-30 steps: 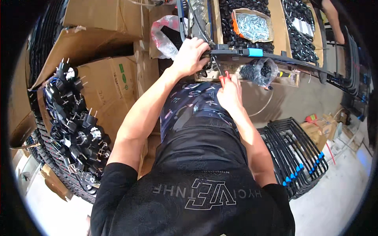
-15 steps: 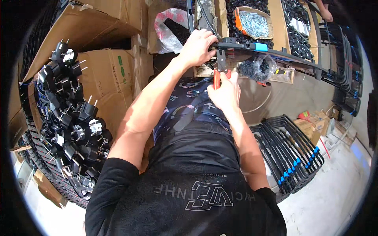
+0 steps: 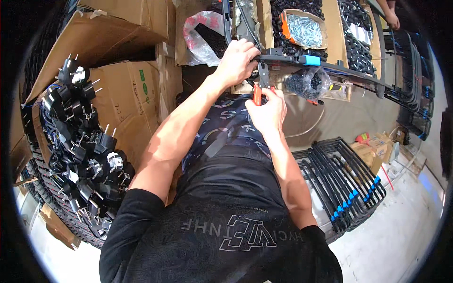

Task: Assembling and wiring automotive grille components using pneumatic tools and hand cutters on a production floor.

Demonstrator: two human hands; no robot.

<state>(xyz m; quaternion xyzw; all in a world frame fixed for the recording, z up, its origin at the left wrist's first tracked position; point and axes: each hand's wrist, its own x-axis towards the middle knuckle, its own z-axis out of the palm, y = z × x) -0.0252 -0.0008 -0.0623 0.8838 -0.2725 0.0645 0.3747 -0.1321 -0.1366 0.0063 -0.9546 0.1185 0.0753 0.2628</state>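
My left hand [image 3: 237,61] is closed around the near-left end of a black tubular frame [image 3: 283,58], which carries a light-blue piece on its bar. Part of the frame's corner is hidden under those fingers. In my right hand [image 3: 269,111] is a pair of pliers [image 3: 257,95] with orange-red handles. Its dark jaws point away from me and reach up to the bar, just right of my left hand. Whether the jaws grip anything is too small to tell. A thin black cable [image 3: 247,21] runs down toward my left hand.
Bundled black power plugs [image 3: 85,151] hang at left beside cardboard boxes [image 3: 127,94]. Ahead are an open box of screws [image 3: 304,30], trays of black parts [image 3: 356,28] and a plastic bag [image 3: 315,82]. Black frames [image 3: 347,181] are stacked at right. Another person's hand [image 3: 392,20] shows far right.
My right hand and the pliers have shifted slightly left, with the pliers tilting a little. My left hand stays on the frame. The other person's hand has come slightly further into view.
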